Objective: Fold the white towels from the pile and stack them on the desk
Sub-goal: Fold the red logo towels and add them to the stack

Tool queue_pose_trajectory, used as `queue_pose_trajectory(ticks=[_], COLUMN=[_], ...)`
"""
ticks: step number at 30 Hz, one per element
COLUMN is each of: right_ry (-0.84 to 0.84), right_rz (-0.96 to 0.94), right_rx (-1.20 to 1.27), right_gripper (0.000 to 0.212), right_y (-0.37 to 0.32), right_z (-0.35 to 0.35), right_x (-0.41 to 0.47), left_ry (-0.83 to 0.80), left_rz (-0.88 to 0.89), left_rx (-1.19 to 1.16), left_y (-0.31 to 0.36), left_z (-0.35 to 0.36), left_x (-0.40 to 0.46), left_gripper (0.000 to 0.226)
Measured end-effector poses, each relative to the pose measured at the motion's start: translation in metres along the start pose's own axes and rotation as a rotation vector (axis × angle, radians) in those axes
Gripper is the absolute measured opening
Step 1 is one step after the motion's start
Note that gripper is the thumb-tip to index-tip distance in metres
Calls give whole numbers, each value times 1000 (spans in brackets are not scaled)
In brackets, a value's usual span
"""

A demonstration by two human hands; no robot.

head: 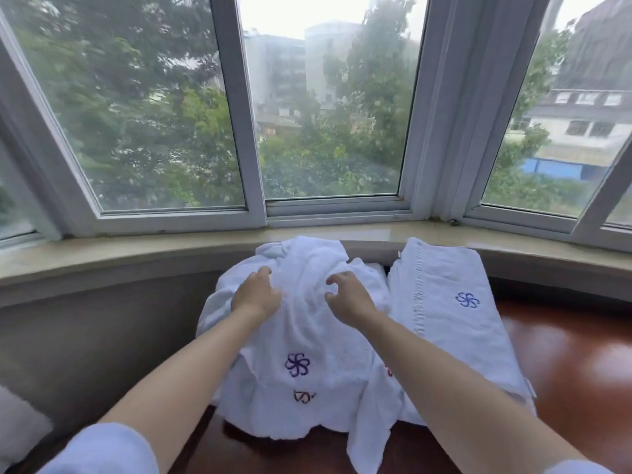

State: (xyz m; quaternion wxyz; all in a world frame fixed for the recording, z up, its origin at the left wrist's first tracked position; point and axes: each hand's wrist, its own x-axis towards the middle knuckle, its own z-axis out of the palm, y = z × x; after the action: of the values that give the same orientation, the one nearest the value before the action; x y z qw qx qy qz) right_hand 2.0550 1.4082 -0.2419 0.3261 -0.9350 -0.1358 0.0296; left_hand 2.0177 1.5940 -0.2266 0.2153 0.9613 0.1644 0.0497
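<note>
Pile of white towels [301, 336] — soft terry, crumpled into a rounded mound, purple pinwheel embroidery on the front fold — sits on the glossy reddish-brown tabletop [574, 364]. Left hand [256, 295] lies on the mound's crest, fingers curled into the cloth. Right hand [349, 297] is just beside it, fingers clawed, tips on a raised fold. Right of that grip: a flat folded towel [444, 302], rectangular, blue emblem, touching the pile.
</note>
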Motion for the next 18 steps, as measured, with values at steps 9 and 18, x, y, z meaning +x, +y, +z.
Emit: queue_pose_trajectory(ticks=[9, 18], right_ry=[69, -10], right_rz=[136, 353], right_rx=[33, -158], right_gripper=[64, 36], right_y=[6, 8], right_z=[31, 26], right_x=[6, 10], left_ry=[-11, -180], left_rz=[83, 23], left_rx=[-403, -999], left_y=[-12, 35], left_z=[14, -9], left_x=[23, 15], left_gripper=[18, 25])
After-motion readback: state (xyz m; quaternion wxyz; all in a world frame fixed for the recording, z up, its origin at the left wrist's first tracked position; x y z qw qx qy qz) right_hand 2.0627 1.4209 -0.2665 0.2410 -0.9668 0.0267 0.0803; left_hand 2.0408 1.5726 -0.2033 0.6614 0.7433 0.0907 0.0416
